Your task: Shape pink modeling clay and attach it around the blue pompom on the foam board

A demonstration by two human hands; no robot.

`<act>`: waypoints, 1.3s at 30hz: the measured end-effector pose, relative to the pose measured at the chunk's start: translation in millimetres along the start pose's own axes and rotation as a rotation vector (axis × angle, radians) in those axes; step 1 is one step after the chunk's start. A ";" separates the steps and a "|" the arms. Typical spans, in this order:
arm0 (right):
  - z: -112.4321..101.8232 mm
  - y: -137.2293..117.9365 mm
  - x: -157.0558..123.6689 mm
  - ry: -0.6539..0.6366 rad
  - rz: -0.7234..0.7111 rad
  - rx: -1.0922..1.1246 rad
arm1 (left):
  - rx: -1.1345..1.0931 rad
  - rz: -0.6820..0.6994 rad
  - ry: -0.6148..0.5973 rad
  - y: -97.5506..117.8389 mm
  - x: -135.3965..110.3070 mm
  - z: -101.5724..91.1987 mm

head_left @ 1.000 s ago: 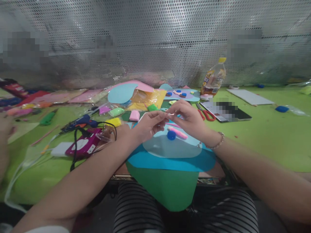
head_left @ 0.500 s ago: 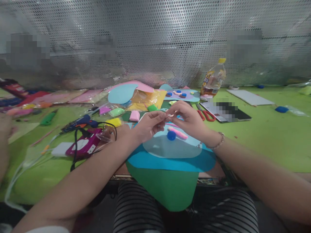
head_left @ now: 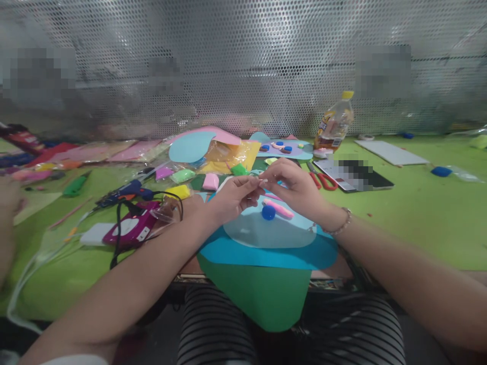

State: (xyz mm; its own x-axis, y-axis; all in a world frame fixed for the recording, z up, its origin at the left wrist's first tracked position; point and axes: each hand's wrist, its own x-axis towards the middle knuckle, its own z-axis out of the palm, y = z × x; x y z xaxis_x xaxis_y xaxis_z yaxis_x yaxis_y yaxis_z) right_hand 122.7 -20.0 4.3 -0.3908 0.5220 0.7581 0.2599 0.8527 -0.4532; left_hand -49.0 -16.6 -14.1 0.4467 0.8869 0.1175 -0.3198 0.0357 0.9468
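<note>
My left hand (head_left: 240, 195) and my right hand (head_left: 291, 186) meet fingertip to fingertip above a pale blue paper shape (head_left: 266, 235). Both are closed in a pinch around a tiny whitish piece, too small to make out. Below them on the pale paper lie a round blue clay piece (head_left: 268, 212) and a pink clay roll (head_left: 283, 210), touching or nearly so. Under the pale shape is a larger bright blue paper (head_left: 232, 253), and beneath that a green sheet (head_left: 262, 291) hangs over the table's front edge.
Left stand a glue gun (head_left: 124, 192), a magenta power strip (head_left: 133, 228) with cables, and several clay packets. Red-handled scissors (head_left: 323, 181), a phone-like dark slab (head_left: 365, 175) and a yellow-capped bottle (head_left: 335, 124) are at right. Another person's hand (head_left: 9, 208) shows at far left.
My fingertips have shifted slightly around the tiny piece, while both hands stay in about the same place. The other person's hand at far left has moved a little.
</note>
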 end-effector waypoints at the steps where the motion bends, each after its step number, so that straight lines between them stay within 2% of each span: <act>1: 0.0 -0.1 -0.1 -0.003 0.005 0.004 | 0.002 -0.001 0.005 0.3 -0.2 0.6; 6: 0.1 1.0 -2.1 -0.033 0.120 0.118 | 0.007 0.027 0.057 3.1 0.2 3.3; 10: 1.2 4.7 -3.3 -0.015 0.191 0.135 | 0.006 0.041 0.163 4.6 2.9 1.4; 14: 3.4 8.7 -1.1 0.026 0.271 0.192 | 0.044 0.095 0.215 3.4 6.0 -1.8; 21: 6.3 10.0 0.0 -0.047 0.507 0.338 | 0.399 0.293 0.301 2.8 2.6 -2.6; 26: 8.4 7.1 -1.4 -0.146 0.511 0.421 | 0.624 0.416 0.326 6.6 -5.3 1.5; 31: 11.1 9.0 -0.7 -0.161 0.479 0.371 | 0.806 0.535 0.279 3.9 -2.1 -2.9; 39: 12.4 8.3 0.7 -0.183 0.526 0.320 | 0.956 0.647 0.267 0.3 1.2 -7.5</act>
State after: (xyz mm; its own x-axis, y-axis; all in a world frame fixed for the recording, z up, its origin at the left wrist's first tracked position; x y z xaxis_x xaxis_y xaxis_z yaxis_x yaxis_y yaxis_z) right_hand 113.7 -12.3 -4.8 -0.4342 0.8433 0.3168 0.1923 0.4303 -0.8820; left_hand -54.8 -12.0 -15.9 0.2068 0.6859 0.6977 0.3829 -0.7130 0.5874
